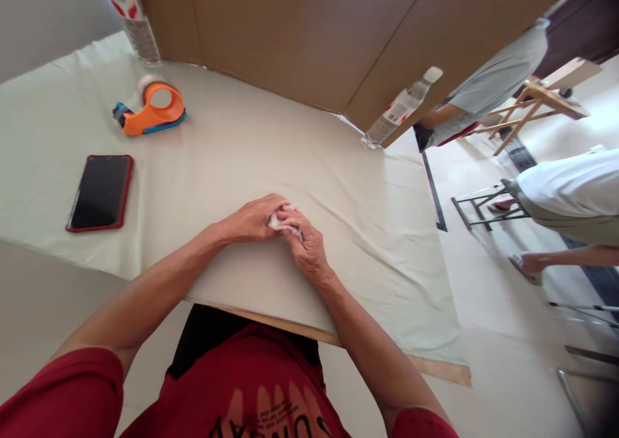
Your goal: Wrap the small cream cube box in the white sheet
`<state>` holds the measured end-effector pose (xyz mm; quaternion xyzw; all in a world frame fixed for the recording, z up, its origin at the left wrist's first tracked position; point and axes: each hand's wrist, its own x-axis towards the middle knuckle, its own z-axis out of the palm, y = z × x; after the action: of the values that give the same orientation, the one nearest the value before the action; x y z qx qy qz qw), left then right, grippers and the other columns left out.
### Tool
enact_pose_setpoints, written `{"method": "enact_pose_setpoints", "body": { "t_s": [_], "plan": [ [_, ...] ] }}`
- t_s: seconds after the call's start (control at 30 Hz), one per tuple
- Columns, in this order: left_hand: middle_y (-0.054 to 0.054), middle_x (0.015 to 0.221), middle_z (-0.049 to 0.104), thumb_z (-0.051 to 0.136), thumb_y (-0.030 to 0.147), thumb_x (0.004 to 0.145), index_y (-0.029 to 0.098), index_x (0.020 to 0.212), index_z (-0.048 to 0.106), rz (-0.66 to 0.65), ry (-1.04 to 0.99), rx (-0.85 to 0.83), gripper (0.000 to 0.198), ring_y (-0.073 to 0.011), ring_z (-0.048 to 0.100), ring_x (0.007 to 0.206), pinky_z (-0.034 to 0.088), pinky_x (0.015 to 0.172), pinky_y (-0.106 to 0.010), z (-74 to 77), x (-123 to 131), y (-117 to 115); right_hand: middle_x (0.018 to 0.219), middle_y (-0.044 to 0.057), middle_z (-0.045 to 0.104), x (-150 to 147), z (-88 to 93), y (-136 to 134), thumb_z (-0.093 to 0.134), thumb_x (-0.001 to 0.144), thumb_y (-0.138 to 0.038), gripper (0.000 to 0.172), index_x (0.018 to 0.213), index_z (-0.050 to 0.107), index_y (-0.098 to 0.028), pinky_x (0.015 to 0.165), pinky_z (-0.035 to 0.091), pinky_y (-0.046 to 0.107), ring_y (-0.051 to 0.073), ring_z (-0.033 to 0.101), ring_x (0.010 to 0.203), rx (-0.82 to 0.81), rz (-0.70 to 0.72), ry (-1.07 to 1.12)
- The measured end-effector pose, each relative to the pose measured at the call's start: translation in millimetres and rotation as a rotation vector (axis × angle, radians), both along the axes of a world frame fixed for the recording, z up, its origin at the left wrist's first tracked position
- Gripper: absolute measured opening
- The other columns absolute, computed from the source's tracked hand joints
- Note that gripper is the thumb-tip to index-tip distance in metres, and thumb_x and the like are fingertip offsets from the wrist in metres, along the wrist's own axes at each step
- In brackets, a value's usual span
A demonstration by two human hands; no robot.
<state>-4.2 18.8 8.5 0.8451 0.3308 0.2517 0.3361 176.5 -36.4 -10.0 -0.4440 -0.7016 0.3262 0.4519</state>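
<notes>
Near the front edge of the cloth-covered table, my left hand [257,218] and my right hand [305,241] meet with fingers curled round a small crumpled white tissue [279,224]. Part of the tissue shows between the fingers and the rest is hidden by them. The tissue looks soft and bunched up; I cannot make out whether anything is wrapped in it. Both hands rest on or just above the pale tablecloth [217,141].
To the left lie a red-cased phone [100,191] and an orange tape dispenser [153,109]. Water bottles [401,110] stand at both ends of a tall cardboard panel [290,31]. People sit beyond the right side, one in a white shirt [575,183] by a folding stool [491,206].
</notes>
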Motion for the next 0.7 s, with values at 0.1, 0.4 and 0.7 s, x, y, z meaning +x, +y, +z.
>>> {"method": "enact_pose_setpoints", "body": {
  "t_s": [0.1, 0.4, 0.7],
  "plan": [
    [-0.011, 0.124, 0.067, 0.063, 0.033, 0.08, 0.019, 0.118, 0.062, 0.079, -0.053, -0.063, 0.041, -0.0252, 0.064, 0.112, 0.051, 0.095, -0.036, 1.8, 1.7, -0.3, 0.121, 0.004, 0.076, 3.9, 12.5, 6.7, 0.058, 0.095, -0.044, 0.018, 0.097, 0.066, -0.028, 0.121, 0.035, 0.047, 0.023, 0.065, 0.125, -0.087, 0.018, 0.036],
    [-0.005, 0.089, 0.067, 0.063, 0.036, 0.077, 0.016, 0.101, 0.065, 0.304, -0.199, -0.688, 0.032, -0.0182, 0.064, 0.074, 0.052, 0.053, -0.027, 16.1, 4.4, 0.6, 0.143, 0.011, 0.059, 18.0, 12.5, 31.2, 0.083, 0.073, -0.042, 0.089, 0.149, 0.041, -0.025, 0.106, 0.05, 0.042, 0.028, 0.061, 0.127, -0.335, 0.216, 0.087],
    [-0.002, 0.076, 0.064, 0.06, 0.059, 0.081, 0.015, 0.09, 0.069, 0.243, -0.001, -0.497, 0.046, -0.0175, 0.06, 0.071, 0.045, 0.061, -0.028, 22.1, -9.1, 5.7, 0.132, 0.011, 0.066, 13.2, 7.0, 37.3, 0.09, 0.061, -0.042, 0.106, 0.152, 0.037, -0.025, 0.089, 0.06, 0.037, 0.026, 0.069, 0.111, -0.633, 0.171, 0.344]
  ]
}}
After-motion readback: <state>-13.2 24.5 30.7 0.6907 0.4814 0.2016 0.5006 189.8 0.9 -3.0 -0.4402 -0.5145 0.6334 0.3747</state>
